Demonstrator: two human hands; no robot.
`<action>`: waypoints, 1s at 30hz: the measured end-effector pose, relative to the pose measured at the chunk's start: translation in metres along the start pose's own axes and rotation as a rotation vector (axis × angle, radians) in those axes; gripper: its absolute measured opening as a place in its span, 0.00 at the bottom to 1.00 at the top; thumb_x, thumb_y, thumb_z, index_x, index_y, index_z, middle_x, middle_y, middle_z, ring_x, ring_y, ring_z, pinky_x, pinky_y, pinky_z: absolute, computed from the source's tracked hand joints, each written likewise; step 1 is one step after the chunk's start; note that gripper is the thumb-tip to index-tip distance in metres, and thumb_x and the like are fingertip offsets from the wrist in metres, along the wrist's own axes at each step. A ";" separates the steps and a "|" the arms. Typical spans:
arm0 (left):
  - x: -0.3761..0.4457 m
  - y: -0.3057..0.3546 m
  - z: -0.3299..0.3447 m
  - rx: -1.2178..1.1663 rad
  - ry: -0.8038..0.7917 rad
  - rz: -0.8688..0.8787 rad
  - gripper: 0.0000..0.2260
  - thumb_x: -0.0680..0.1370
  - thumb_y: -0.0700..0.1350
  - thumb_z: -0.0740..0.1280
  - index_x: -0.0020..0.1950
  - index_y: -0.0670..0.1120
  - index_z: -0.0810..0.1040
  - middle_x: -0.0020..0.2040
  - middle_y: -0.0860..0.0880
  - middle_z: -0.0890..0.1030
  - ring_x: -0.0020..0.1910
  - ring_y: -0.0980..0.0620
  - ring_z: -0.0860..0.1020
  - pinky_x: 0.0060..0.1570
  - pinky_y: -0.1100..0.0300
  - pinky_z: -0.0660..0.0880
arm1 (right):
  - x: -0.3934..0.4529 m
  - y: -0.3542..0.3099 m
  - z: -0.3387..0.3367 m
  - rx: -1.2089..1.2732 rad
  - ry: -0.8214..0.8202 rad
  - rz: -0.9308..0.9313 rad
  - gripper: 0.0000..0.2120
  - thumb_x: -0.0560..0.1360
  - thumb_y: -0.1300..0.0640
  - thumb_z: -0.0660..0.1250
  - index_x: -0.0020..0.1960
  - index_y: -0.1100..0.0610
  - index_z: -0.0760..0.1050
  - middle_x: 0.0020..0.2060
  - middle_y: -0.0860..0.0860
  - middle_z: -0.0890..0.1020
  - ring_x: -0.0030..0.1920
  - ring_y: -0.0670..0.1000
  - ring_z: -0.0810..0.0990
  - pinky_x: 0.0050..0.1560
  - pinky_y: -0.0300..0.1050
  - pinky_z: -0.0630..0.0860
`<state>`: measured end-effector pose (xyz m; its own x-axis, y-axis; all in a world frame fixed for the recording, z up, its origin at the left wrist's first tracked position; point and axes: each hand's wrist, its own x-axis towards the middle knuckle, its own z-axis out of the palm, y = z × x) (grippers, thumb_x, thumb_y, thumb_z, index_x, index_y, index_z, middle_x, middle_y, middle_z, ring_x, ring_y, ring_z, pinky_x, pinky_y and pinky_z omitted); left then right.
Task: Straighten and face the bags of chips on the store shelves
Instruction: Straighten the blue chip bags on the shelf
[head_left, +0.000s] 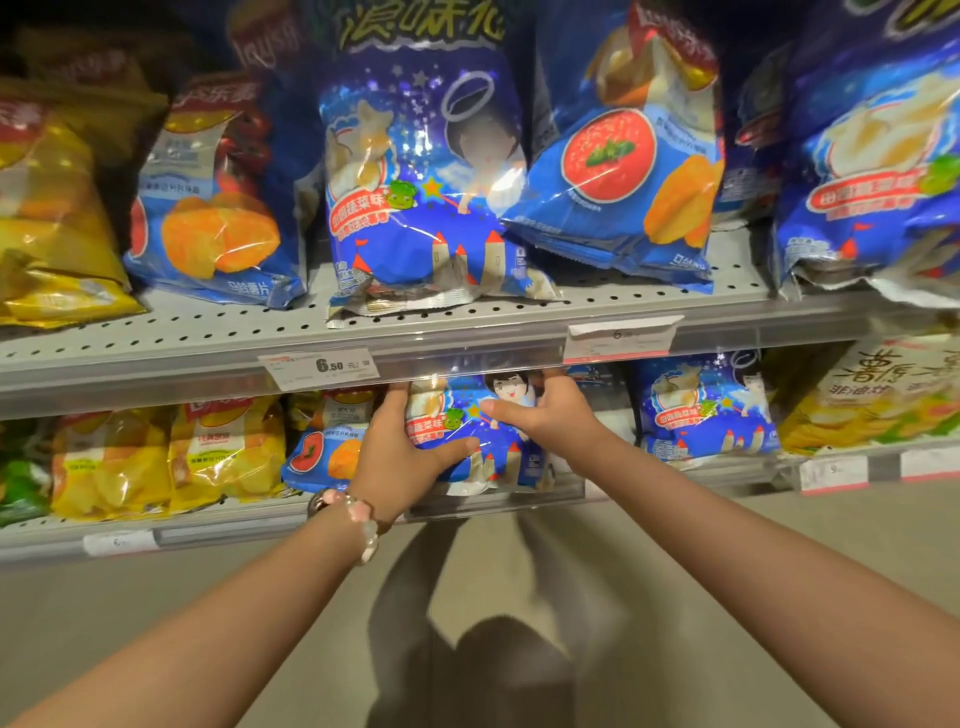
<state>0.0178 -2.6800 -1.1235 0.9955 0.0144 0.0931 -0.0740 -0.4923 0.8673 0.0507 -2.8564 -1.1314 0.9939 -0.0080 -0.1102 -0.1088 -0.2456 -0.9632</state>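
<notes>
Two hands (467, 431), blue bag (498, 441) gripped between

Bag in my hands (498, 441) was deep blue with stars, little castle towers and a cartoon girl. Same print on the bigger one up top (421, 176). Next to it, a blue bag with a red tomato circle (618, 156). Yellow bags (166, 457) down left. My bracelet (358, 519) was pale pink beads.
</notes>
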 end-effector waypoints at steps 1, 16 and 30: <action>0.001 0.003 0.004 0.027 -0.017 0.005 0.25 0.64 0.46 0.81 0.53 0.50 0.70 0.48 0.50 0.79 0.47 0.53 0.79 0.48 0.59 0.78 | 0.000 0.000 -0.007 0.002 0.031 0.021 0.15 0.68 0.59 0.76 0.51 0.61 0.77 0.50 0.59 0.83 0.52 0.57 0.82 0.57 0.57 0.77; -0.012 0.062 -0.023 0.865 0.316 0.996 0.24 0.67 0.42 0.69 0.62 0.46 0.69 0.58 0.42 0.73 0.54 0.42 0.70 0.49 0.49 0.64 | 0.026 0.035 -0.081 -0.084 0.264 0.151 0.16 0.68 0.62 0.75 0.53 0.55 0.77 0.50 0.53 0.83 0.52 0.55 0.81 0.59 0.53 0.76; 0.023 0.055 -0.016 1.090 0.475 0.887 0.39 0.62 0.27 0.68 0.70 0.50 0.68 0.74 0.40 0.56 0.73 0.38 0.56 0.64 0.28 0.55 | 0.023 0.069 -0.072 -0.288 0.253 0.070 0.32 0.70 0.61 0.73 0.71 0.58 0.66 0.61 0.57 0.76 0.61 0.59 0.74 0.58 0.45 0.70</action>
<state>0.0355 -2.6929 -1.0663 0.5224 -0.4622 0.7166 -0.3400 -0.8836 -0.3221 0.0671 -2.9434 -1.1830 0.9614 -0.2646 -0.0751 -0.2029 -0.4976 -0.8434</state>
